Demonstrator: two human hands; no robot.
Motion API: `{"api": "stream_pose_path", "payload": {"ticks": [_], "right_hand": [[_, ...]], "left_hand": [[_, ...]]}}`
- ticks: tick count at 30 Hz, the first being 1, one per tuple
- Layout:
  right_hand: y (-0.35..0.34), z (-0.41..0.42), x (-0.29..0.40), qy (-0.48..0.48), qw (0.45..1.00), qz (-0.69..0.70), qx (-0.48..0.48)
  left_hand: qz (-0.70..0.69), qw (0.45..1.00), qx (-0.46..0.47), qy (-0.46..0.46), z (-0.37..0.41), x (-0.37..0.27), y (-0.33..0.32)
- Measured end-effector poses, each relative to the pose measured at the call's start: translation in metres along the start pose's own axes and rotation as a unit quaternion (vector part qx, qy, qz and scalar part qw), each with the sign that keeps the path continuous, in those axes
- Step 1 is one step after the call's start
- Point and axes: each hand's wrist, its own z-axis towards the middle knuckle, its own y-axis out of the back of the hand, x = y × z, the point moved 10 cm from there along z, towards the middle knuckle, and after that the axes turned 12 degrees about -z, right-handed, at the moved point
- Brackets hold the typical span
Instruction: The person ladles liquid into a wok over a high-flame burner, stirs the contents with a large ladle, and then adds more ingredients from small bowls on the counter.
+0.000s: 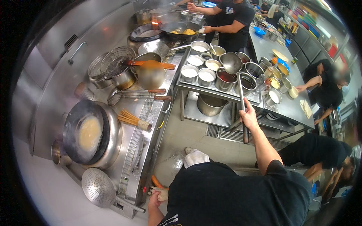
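My right hand (249, 115) grips the handle of a steel ladle (231, 63). Its bowl hangs over a tray of steel seasoning pots, close to a pot of dark red liquid (226, 77). A light folded cloth (161, 193) is in my left hand (154, 200), low beside the front edge of the steel wok range (147, 166). On the left burner sits a dark wok (69, 127) with pale, cloudy liquid (89, 134) in its bottom. A bamboo wok brush (134, 121) lies on the range to its right.
A perforated skimmer (99, 186) rests at the range's near end. Two wooden-handled ladles (135, 94), strainers (118, 59) and pots crowd its middle. Beyond them, a co-worker (233, 22) tends yellow food in another wok (169, 27). More people work along the right counter (294, 99).
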Motion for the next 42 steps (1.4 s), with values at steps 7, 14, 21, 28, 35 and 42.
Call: {"api": "stream_pose_path", "payload": {"ticks": [7,14,21,28,35,42], "right_hand": [[0.057,0.006,-0.056,-0.017,0.975,-0.166,-0.147],[0.069,0.001,-0.080,-0.040,0.975,-0.170,-0.136],[0.055,-0.014,-0.065,-0.078,0.990,0.082,-0.078],[0.078,-0.017,-0.046,-0.068,0.986,0.118,-0.092],[0.047,-0.020,0.007,-0.034,0.988,0.149,-0.033],[-0.085,-0.053,0.065,0.014,0.976,0.162,0.146]], "left_hand": [[0.060,0.998,-0.026,0.006,0.011,-0.008,0.006],[0.175,0.983,-0.041,0.037,-0.015,-0.002,0.011],[0.157,0.985,-0.065,0.039,-0.040,-0.007,0.003],[0.128,0.990,-0.037,0.045,-0.016,-0.002,0.007],[0.044,0.999,0.024,0.000,-0.004,0.011,0.015],[0.001,0.999,-0.030,-0.016,0.016,0.041,0.053]]}}
